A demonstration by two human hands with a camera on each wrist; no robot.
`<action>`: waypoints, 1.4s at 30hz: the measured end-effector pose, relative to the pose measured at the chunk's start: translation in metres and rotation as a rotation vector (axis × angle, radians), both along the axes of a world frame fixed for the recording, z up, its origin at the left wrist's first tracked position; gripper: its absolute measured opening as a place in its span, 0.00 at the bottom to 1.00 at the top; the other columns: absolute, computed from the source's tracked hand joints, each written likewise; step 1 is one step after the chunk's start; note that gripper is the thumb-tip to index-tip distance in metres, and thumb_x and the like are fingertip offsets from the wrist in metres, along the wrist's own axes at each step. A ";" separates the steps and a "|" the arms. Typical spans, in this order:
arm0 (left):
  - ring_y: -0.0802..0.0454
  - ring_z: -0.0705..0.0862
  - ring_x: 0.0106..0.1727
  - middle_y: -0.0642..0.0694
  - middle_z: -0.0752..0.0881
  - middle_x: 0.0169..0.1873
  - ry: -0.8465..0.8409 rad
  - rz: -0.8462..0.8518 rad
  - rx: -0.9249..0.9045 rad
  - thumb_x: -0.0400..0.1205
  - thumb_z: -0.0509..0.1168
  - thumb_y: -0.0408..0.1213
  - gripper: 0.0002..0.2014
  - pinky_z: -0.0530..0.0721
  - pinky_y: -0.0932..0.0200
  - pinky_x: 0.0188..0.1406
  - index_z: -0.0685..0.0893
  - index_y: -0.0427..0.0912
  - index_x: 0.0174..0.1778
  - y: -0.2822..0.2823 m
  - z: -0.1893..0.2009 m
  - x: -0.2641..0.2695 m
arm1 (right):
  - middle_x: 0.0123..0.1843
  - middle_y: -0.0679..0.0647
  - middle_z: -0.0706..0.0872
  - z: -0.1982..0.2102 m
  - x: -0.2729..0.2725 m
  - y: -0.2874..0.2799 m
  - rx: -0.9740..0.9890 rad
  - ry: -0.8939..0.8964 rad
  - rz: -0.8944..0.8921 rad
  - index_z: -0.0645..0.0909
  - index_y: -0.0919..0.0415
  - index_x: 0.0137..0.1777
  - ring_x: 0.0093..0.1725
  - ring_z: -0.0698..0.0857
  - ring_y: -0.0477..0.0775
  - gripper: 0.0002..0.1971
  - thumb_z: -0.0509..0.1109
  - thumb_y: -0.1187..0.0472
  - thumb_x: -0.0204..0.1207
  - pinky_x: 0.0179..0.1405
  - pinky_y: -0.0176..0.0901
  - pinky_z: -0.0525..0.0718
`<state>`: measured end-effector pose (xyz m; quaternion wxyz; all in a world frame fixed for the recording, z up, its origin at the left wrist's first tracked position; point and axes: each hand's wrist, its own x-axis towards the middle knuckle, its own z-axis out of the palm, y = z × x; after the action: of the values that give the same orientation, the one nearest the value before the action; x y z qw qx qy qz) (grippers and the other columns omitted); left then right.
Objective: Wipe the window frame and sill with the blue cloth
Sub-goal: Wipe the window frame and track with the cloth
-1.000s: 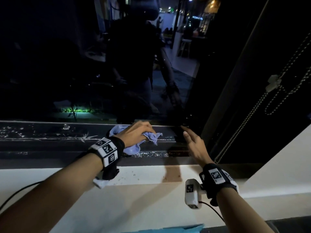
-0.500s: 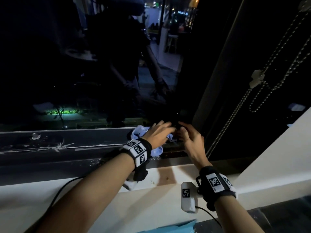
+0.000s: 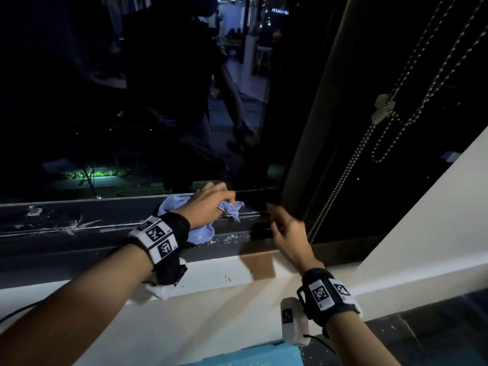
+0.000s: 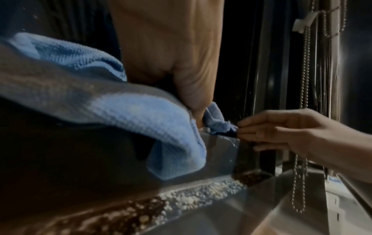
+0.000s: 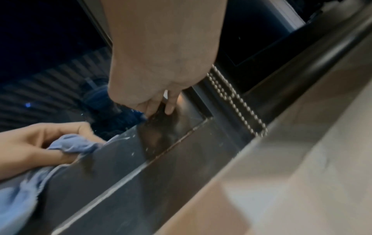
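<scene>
- The left hand [image 3: 208, 204] gripped the blue cloth [image 3: 200, 233], fingers curled round a bunched fold of it, at about the 12 o'clock position of the head view's lower half.
- The blue cloth lay bunched on the dark lower rail of the window frame [image 3: 79, 228], with one loose end hanging over the rail's near edge below the left wrist and a frayed corner pointing toward 3 o'clock.
- In the left wrist view, the cloth [image 4: 141, 120] draped from under the left hand [image 4: 171, 55] down the face of the rail; its corner reached the fingertips [image 4: 247, 127] of the right hand [image 4: 292, 132].
- The right hand [image 3: 287, 233] sat just beside the cloth at its 3 o'clock side, near the frame's lower right corner.
- In the right wrist view, the right hand [image 5: 159, 63] had its fingers [image 5: 170, 105] bent downward and close together, tips on a dark patch of the rail; whether they pinched anything cannot be told.
- The same view showed the left hand [image 5: 40, 143] at 9 o'clock, fingers closed on the cloth [image 5: 72, 144].
- White grit [image 4: 201, 195] lay along the channel below the rail.
- The pale sill [image 3: 211, 294] ran under both wrists, at 6 o'clock from the cloth.
- A bead chain [image 3: 340, 180] hung at 3 o'clock of the right hand, against the upright frame member.
</scene>
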<state>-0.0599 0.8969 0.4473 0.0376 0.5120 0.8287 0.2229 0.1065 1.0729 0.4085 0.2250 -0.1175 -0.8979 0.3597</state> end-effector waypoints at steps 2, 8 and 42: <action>0.48 0.69 0.50 0.51 0.74 0.46 0.014 0.019 -0.008 0.77 0.61 0.27 0.12 0.72 0.45 0.53 0.79 0.51 0.45 0.010 0.000 0.006 | 0.60 0.51 0.87 -0.001 0.001 -0.005 -0.006 0.105 -0.018 0.76 0.56 0.70 0.58 0.85 0.45 0.22 0.62 0.71 0.77 0.62 0.33 0.79; 0.38 0.70 0.66 0.44 0.76 0.65 0.066 -0.010 -0.091 0.74 0.63 0.26 0.21 0.73 0.39 0.63 0.79 0.48 0.62 0.072 0.003 0.024 | 0.53 0.46 0.88 0.005 0.013 -0.007 0.016 0.341 -0.130 0.81 0.58 0.62 0.52 0.86 0.41 0.17 0.61 0.69 0.75 0.55 0.36 0.83; 0.57 0.85 0.46 0.48 0.88 0.43 -0.663 0.222 0.440 0.76 0.72 0.47 0.12 0.84 0.59 0.48 0.84 0.42 0.46 -0.018 0.039 0.043 | 0.48 0.52 0.86 0.065 -0.019 -0.044 0.029 0.042 -0.019 0.72 0.52 0.53 0.47 0.86 0.58 0.11 0.69 0.59 0.73 0.45 0.47 0.84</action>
<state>-0.0166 0.8791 0.4861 0.1680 0.3156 0.7546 0.5502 0.0880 1.0291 0.4734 0.2491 -0.1150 -0.8968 0.3470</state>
